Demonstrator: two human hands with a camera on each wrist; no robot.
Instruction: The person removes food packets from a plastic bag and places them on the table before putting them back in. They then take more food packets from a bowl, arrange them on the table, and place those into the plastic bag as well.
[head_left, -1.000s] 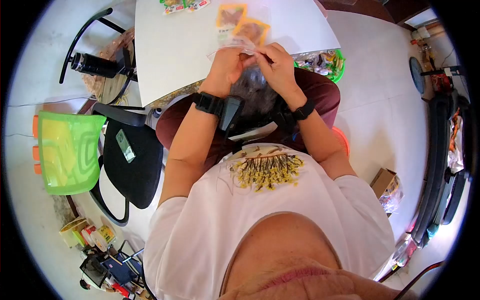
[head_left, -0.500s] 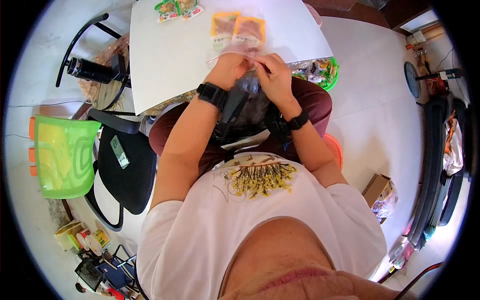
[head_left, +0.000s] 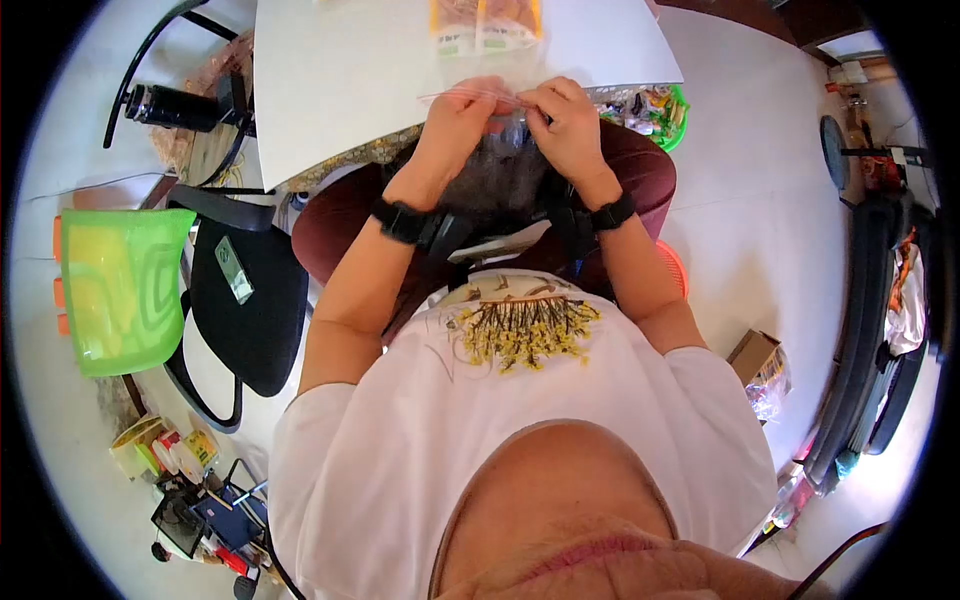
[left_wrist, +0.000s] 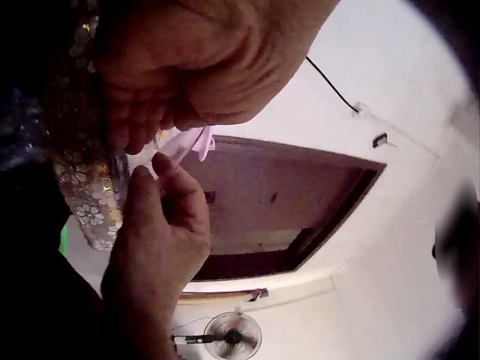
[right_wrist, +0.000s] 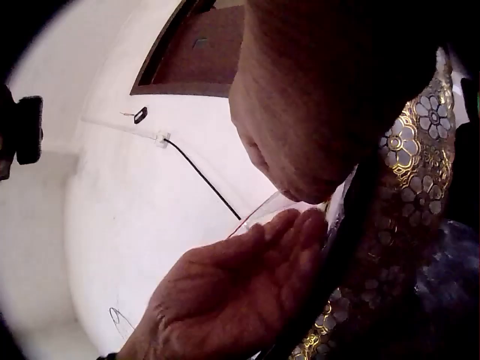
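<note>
A clear zip bag (head_left: 485,72) with a red line along its mouth lies toward me at the table's near edge. Two orange-edged food packets (head_left: 458,25) show at its far end. My left hand (head_left: 455,132) pinches the mouth left of centre, and my right hand (head_left: 568,130) pinches it near the right end. Both hands are close together, thumbs toward the strip. In the left wrist view, the right hand's (left_wrist: 157,240) thumb and forefinger meet at the plastic. The right wrist view shows the left hand's (right_wrist: 240,285) fingers lying along the bag edge.
The white table (head_left: 340,90) has a flower-patterned cloth edge (left_wrist: 94,210). A green basket (head_left: 682,118) of wrappers stands below its right side. Dark plastic (head_left: 490,190) lies between the knees. On the left is a black chair (head_left: 255,310) with a phone (head_left: 234,270) on it.
The packets now lie farther from my hands, with the bag drawn straighter. My left hand has turned so its fingers lie along the mouth. The head view has shifted; the green packets are almost out of sight.
</note>
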